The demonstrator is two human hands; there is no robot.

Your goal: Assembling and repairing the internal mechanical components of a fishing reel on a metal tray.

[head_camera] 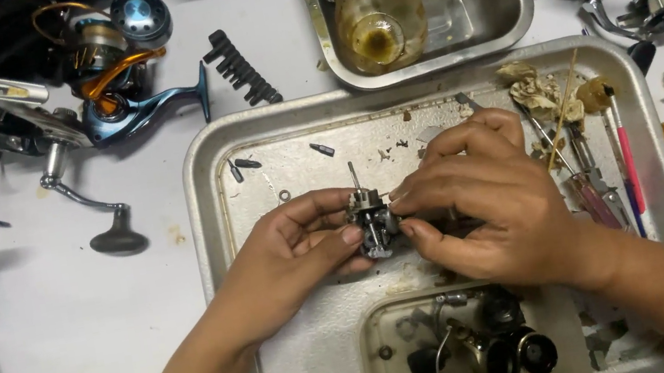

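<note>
Over a large metal tray [205, 171], both hands meet on a small grey fishing-reel body [372, 223] with a thin shaft sticking up. My left hand [294, 255] pinches its left side between thumb and fingers. My right hand [485, 198] covers its right side, thumb and forefinger on the part; what lies under that palm is hidden. A clear plastic tub [373, 331] with black reel parts sits in the tray just below the hands.
Screwdrivers and picks [607, 187] lie along the tray's right side, small bits [322, 150] at its top. A second metal tray [501, 18] with glass cups stands behind. Fishing reels [111, 79], a bit holder [242, 67] and handles lie at the left, more reels top right.
</note>
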